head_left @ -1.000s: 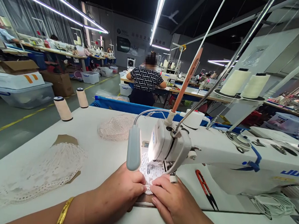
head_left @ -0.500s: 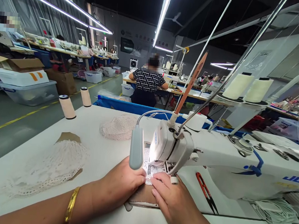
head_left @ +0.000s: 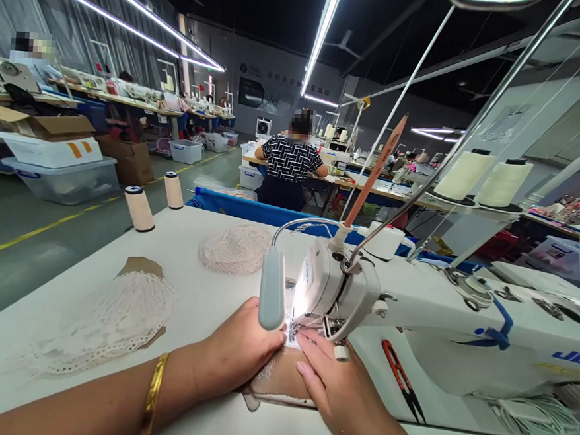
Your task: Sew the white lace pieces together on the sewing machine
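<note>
Under the presser foot of a white sewing machine (head_left: 321,279) lies a strip of white lace (head_left: 290,343), brightly lit by the grey lamp (head_left: 272,292). My left hand (head_left: 236,346) presses the lace just left of the needle, its fingers curled and partly hidden behind the lamp. To the right of the needle, my right hand (head_left: 347,394) rests with fingers stretched out over the lace edge, thumb apart. A brown panel (head_left: 286,370) shows between both hands; its material I cannot tell.
Orange-handled thread snips (head_left: 402,379) lie right of my right hand. Lace pieces (head_left: 119,311) with brown card sit on the left, and another lace pile (head_left: 233,248) farther back. Two thread cones (head_left: 139,208) stand at the table's left edge. A person (head_left: 294,161) sits ahead.
The lace edge between my fingertips has moved forward toward the needle, and more of the brown panel shows. My right fingers have spread slightly. The view has shifted a little.
</note>
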`<state>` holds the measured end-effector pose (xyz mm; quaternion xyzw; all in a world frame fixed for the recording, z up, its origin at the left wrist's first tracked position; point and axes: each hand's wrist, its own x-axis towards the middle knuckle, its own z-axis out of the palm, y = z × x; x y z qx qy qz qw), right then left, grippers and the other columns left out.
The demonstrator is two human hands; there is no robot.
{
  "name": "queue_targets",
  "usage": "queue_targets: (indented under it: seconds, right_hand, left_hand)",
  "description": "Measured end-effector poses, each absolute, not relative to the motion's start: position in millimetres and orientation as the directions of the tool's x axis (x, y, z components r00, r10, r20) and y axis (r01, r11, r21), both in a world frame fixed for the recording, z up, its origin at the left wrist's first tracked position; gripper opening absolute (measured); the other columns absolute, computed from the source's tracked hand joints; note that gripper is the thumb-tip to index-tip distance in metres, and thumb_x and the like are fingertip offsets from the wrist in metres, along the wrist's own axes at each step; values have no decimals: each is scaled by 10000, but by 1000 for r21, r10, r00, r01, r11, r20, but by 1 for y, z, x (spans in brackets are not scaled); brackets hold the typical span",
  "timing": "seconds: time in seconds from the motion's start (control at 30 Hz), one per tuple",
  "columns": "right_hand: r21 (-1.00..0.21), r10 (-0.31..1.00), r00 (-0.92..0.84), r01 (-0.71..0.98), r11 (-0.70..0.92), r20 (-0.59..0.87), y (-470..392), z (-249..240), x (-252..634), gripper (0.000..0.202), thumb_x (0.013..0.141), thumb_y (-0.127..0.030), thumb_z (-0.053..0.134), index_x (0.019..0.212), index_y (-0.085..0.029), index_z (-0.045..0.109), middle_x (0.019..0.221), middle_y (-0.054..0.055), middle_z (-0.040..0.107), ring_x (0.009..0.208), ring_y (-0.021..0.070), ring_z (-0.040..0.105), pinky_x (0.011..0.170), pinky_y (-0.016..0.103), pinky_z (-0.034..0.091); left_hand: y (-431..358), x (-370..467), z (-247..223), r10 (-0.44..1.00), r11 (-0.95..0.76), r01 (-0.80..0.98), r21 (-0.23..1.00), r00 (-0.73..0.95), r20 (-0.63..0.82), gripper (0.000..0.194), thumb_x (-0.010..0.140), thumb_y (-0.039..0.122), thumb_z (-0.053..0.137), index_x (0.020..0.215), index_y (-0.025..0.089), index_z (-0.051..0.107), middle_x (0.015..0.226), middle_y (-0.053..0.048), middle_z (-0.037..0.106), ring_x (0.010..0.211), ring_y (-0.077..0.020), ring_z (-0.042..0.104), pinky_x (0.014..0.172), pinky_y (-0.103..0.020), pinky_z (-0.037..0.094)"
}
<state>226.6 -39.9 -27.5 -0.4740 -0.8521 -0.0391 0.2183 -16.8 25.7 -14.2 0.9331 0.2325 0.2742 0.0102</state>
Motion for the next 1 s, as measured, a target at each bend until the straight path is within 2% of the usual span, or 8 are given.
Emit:
queue_targets:
  seconds: [0.2,0.27,0.3,0.4,0.5,0.63,0.73,1.0]
  right_hand:
    - [-148,754,-465,799,583,464,-42,-22,227,446,1004,-142,579,1434,-220,670,1346,105,777,1101,321,757,902,434,664]
    - [-168,728,-470,771,614,499,-43,-20,227,415,1010,-128,553,1398,-221,667,1295,111,786,1070,310,757,878,423,659]
    - [-182,707,-481,746,641,518,-43,-19,226,396,1012,-113,534,1370,-218,666,1259,111,790,1058,302,754,877,416,653]
    - [-222,608,-547,611,760,575,-44,-18,222,407,1001,-63,493,1359,-203,628,1233,114,776,1090,281,725,934,406,621]
    - [-255,569,-591,532,808,571,-46,-18,218,430,980,-45,488,1369,-185,605,1169,112,760,1032,266,689,908,394,596]
    - [-257,678,-586,641,723,444,-49,-17,221,294,911,-29,520,1058,-228,678,958,54,708,862,239,625,731,336,527]
    - [-223,718,-543,708,670,436,-50,-14,229,252,872,3,554,887,-235,635,1020,27,735,854,227,594,769,345,509]
    - [-172,670,-527,705,688,522,-50,-14,232,305,867,36,564,933,-244,666,1017,1,805,913,256,627,843,379,513]
  left_hand:
    - [21,-21,-5,564,-812,568,133,706,428,172,947,129,622,1088,188,701,1112,-113,726,1021,-298,657,976,-466,526]
    - [16,-20,-1,620,-768,628,128,677,396,35,907,182,684,940,189,694,989,-98,693,907,-290,627,917,-478,525]
    - [13,-20,2,629,-764,629,143,680,377,93,894,216,712,818,194,664,907,-78,661,840,-270,602,882,-465,520]
    - [3,-20,15,560,-826,483,293,765,318,331,896,308,772,646,197,584,874,-43,636,807,-231,586,823,-383,502]
    - [0,-24,29,532,-816,397,419,800,277,169,982,248,681,816,221,667,991,-26,694,838,-198,624,764,-302,492]
    - [6,-30,29,528,-834,418,360,795,300,181,997,111,551,905,209,672,876,-19,678,717,-174,593,650,-273,448]
    - [5,-28,17,445,-881,339,330,829,337,203,959,64,595,847,210,682,902,-25,688,755,-173,620,646,-265,443]
    - [-3,-21,-1,455,-879,378,290,847,275,156,949,121,676,820,209,676,1025,3,776,839,-211,677,775,-352,487]
